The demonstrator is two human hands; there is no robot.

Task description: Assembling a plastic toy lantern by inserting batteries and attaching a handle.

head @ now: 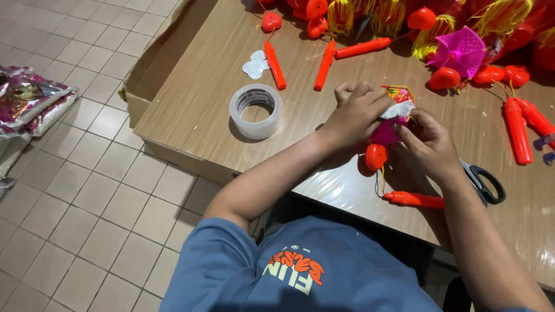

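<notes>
Over the wooden table, both my hands close around a small pink toy lantern with a colourful paper top. My left hand grips its upper left side. My right hand pinches its right side. A red heart-shaped piece hangs from the lantern on a thin wire. Below it lies an orange-red plastic handle stick, joined by the wire.
A clear tape roll stands left of my hands; black-handled scissors lie to the right. Loose red sticks, white heart cutouts, a pink lantern and a heap of red parts with yellow tassels fill the far edge. Foil packets lie on the tiled floor.
</notes>
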